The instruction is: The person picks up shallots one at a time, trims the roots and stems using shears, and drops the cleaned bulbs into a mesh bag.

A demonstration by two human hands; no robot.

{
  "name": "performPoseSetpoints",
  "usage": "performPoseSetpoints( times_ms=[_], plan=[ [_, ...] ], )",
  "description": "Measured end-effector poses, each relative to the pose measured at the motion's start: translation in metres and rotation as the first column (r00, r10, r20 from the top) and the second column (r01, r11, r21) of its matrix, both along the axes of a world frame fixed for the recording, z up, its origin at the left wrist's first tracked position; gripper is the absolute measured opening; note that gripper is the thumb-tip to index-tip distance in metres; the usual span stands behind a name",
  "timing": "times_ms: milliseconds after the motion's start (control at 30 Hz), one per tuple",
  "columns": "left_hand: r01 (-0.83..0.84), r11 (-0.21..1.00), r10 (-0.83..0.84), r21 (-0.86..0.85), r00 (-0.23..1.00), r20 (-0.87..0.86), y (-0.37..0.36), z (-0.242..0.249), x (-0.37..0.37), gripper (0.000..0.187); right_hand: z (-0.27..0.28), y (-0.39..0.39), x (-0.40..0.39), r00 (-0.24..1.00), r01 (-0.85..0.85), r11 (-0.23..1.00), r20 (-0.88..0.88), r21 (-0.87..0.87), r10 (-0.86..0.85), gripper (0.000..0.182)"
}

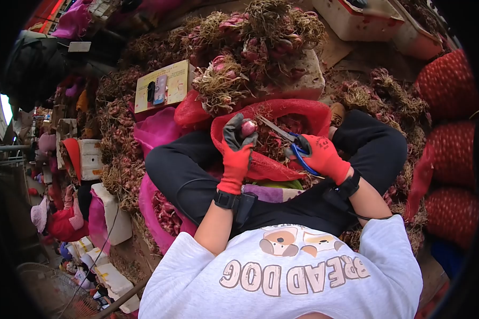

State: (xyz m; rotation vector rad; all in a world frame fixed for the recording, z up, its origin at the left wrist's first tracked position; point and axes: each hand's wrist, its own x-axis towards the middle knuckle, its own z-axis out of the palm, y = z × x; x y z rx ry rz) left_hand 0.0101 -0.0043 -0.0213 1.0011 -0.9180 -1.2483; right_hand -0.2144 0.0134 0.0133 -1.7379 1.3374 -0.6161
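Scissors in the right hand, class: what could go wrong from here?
The scissors in the right hand point towards the gloved left hand, so a slip might nick it. The smooth, round onion could pop out of the left hand's hold. The scissors might also snag the red mesh bag if lowered.

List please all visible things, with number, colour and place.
onion: 1, purple, centre
scissors: 1, blue-handled, centre
mesh bag: 1, red, centre
onion bunches: many, purple, around bag
box: 1, yellow, upper left
phone: 1, bluish, on box
full sacks: 3, red, right edge
foam boxes: several, white, left, upper right
fan: 1, grey, lower left
person: at least 1, red top, left
shirt: 1, whitish, bottom
left hand: 1, red-grey glove, holding onion
right hand: 1, red-grey glove, holding scissors
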Motion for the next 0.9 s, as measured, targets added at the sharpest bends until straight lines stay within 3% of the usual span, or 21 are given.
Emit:
performPoseSetpoints(
  times_ms=[100,133,200,233,333,367,400,433,467,500,533,567,600,633,667,700,733,767,867,900],
  plan=[
    [0.078,0.994,-0.076,0.079,0.996,-0.038,-0.005,-0.002,0.005,0.045,0.001,0.001,0.003,1.000,0.019,0.998,0.002,-0.066,-0.019,0.028],
    [0.206,0.968,-0.172,0.147,0.962,-0.212,-0.006,-0.005,0.011,0.040,-0.002,0.001,0.002,1.000,-0.004,1.000,-0.026,-0.023,0.003,0.028],
    [0.471,0.857,-0.297,0.207,0.782,-0.548,-0.006,-0.009,0.021,0.032,-0.010,0.000,0.000,0.996,-0.044,0.997,-0.080,0.067,0.050,0.028],
    [0.426,0.831,-0.188,0.358,0.821,-0.539,-0.005,-0.003,0.016,0.024,-0.011,-0.001,-0.002,0.998,-0.045,0.992,-0.027,0.121,0.048,0.029],
    [0.680,0.702,-0.079,0.212,0.370,-0.926,-0.007,-0.019,0.022,0.025,-0.015,-0.004,-0.011,0.988,-0.004,0.970,0.149,0.244,-0.034,0.031],
    [0.624,0.731,-0.026,0.277,0.431,-0.902,0.001,-0.019,0.020,0.027,-0.017,-0.007,-0.010,0.971,0.034,0.964,0.220,0.265,-0.095,0.030],
    [0.672,0.727,-0.147,0.138,0.349,-0.926,-0.001,-0.015,0.014,0.029,-0.018,-0.010,-0.012,0.946,0.087,0.956,0.278,0.281,-0.168,0.029],
    [0.544,0.726,-0.108,0.421,0.695,-0.711,0.000,0.005,0.000,0.024,-0.018,-0.014,-0.010,0.926,0.131,0.968,0.321,0.214,-0.196,0.020],
    [0.606,0.701,-0.357,0.375,0.754,-0.552,-0.003,0.006,-0.002,0.025,-0.011,-0.016,-0.010,0.901,0.127,0.943,0.362,0.307,-0.239,0.022],
    [0.551,0.689,-0.502,0.471,0.831,-0.238,-0.008,0.006,-0.010,0.028,-0.019,-0.018,-0.014,0.879,0.049,0.981,0.459,0.188,-0.132,0.023],
    [0.609,0.594,-0.568,0.526,0.780,-0.262,-0.017,0.000,-0.008,0.029,-0.045,-0.020,-0.014,0.822,-0.011,0.993,0.567,0.119,-0.058,0.027],
    [0.595,0.647,-0.476,0.478,0.804,-0.356,-0.011,0.013,-0.022,0.030,-0.036,-0.019,-0.015,0.839,-0.071,0.987,0.543,0.147,-0.020,0.029],
    [0.592,0.694,-0.603,0.410,0.789,-0.119,-0.015,0.011,-0.026,0.032,-0.033,-0.019,-0.013,0.893,-0.098,0.961,0.448,0.258,-0.029,0.028],
    [0.581,0.740,-0.650,0.339,0.746,0.142,-0.017,0.011,-0.031,0.034,-0.045,-0.017,-0.010,0.907,0.006,0.980,0.411,0.198,-0.089,0.026],
    [0.583,0.788,-0.616,0.200,0.732,0.292,-0.022,-0.020,-0.025,0.034,-0.050,-0.017,-0.011,0.923,0.050,0.985,0.369,0.167,-0.109,0.028],
    [0.635,0.743,-0.666,0.209,0.731,0.147,-0.026,-0.028,-0.024,0.032,-0.060,-0.017,-0.006,0.871,0.109,0.967,0.446,0.230,-0.204,0.028],
    [0.565,0.759,-0.626,0.322,0.770,0.125,-0.011,0.022,-0.045,0.035,-0.030,-0.010,-0.010,0.850,0.141,0.961,0.469,0.238,-0.240,0.028],
    [0.618,0.766,-0.532,0.179,0.453,0.715,-0.031,-0.053,-0.012,0.039,-0.028,-0.009,-0.008,0.828,0.173,0.960,0.495,0.219,-0.262,0.026],
    [0.596,0.793,-0.494,0.128,0.505,0.708,-0.024,-0.011,-0.028,0.035,-0.048,-0.016,-0.006,0.926,0.252,0.964,0.311,-0.088,-0.214,0.021],
    [0.592,0.803,-0.478,0.072,0.567,0.671,-0.026,-0.017,-0.032,0.035,-0.019,-0.008,-0.015,0.846,0.194,0.962,0.464,0.190,-0.262,0.020]
  ],
)
